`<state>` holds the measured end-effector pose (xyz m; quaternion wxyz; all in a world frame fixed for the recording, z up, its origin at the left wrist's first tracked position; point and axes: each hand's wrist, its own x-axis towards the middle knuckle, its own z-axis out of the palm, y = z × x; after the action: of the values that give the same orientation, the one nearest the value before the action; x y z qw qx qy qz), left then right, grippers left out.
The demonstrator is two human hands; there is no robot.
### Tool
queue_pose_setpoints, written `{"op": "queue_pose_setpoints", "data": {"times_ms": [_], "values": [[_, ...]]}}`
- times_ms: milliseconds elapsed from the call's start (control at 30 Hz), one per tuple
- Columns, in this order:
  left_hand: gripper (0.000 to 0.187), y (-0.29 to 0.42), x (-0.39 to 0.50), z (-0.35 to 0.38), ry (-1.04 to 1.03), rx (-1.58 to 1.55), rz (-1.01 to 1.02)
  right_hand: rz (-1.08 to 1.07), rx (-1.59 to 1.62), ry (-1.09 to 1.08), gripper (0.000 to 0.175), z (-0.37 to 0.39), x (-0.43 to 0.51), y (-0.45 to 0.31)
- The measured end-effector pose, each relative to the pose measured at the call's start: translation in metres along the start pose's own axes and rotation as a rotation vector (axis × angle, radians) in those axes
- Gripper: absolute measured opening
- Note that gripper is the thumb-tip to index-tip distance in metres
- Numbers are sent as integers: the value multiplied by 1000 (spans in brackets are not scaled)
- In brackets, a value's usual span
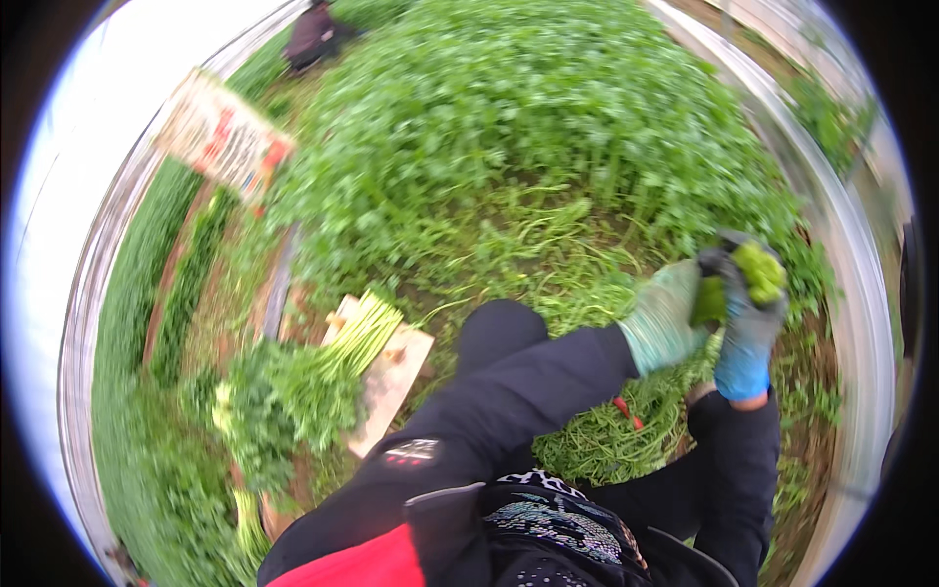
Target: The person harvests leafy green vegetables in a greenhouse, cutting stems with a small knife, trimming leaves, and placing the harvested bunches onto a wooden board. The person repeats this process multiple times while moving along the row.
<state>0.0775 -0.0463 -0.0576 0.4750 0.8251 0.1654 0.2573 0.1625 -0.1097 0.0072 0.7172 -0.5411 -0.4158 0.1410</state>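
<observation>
At the right, my right hand (pixel 748 323), in a blue and dark grey glove, is closed around a bunch of green stalks (pixel 759 271), whose pale green end faces up. My left hand (pixel 671 315), in a pale green glove with dark fingertips, reaches across and grips the same bunch from the left; motion blur hides its fingers partly. Beneath the hands lies a heap of cut greens (pixel 616 447) with a small red object (pixel 628 413) on it. A bundle of celery-like stalks (pixel 367 330) rests across a pale board (pixel 396 381) on the left.
Dense leafy plants (pixel 513 95) stand ahead, with loose stalks (pixel 535 235) on the soil before them. A printed carton or sack (pixel 224 136) is at upper left. More bundles (pixel 253 425) lie left. Plastic sheeting (pixel 858 242) edges the right. Another person (pixel 314 37) crouches far off.
</observation>
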Motion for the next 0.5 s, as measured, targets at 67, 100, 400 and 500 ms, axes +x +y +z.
{"op": "queue_pose_setpoints", "data": {"times_ms": [67, 100, 400, 500], "values": [[83, 9, -9, 9, 109, 564, 115, -171, -189, 138, 22, 8, -5, -3], [86, 13, -9, 13, 297, 513, 256, -195, -50, 147, 25, 10, -8, -4], [37, 33, 1, -80, 321, 721, 540, -127, 365, -37, 58, 19, -10, -21], [24, 44, -17, -152, 282, 945, 401, -177, 274, -228, 69, 22, -11, -12]]}}
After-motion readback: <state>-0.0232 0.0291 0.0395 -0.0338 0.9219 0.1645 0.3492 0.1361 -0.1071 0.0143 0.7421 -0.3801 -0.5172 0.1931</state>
